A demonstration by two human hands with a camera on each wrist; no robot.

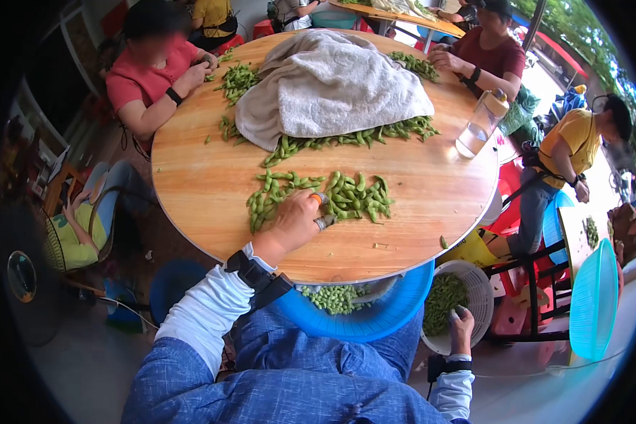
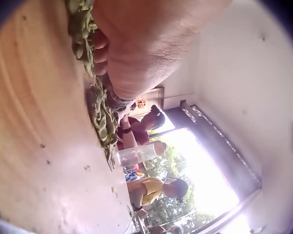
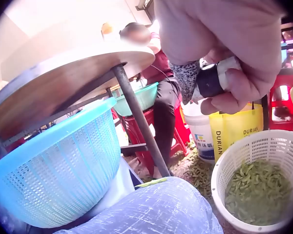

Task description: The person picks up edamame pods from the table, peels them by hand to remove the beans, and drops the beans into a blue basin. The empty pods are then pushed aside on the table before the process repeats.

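My left hand (image 1: 295, 219) rests on green pods (image 1: 279, 191) near the front of the round wooden table (image 1: 205, 205), with a second cluster of pods (image 1: 358, 196) at its fingertips. Wraps cover its thumb and one finger. In the left wrist view the hand (image 2: 141, 44) hangs over a row of pods (image 2: 101, 114). My right hand (image 1: 461, 327) is low on the right, over a white basket (image 1: 482, 290) of pods. Its fingers are curled in the right wrist view, where the hand (image 3: 224, 53) has wrapped tips; whether anything is between them is hidden.
A grey towel (image 1: 346, 85) covers a pod heap at the table's middle. A bottle (image 1: 482, 124) stands on the right. Below the front edge, a blue basin (image 1: 396, 304) holds shelled beans (image 1: 332, 298). Several people sit around. A yellow bag (image 3: 238, 127) stands behind the white basket.
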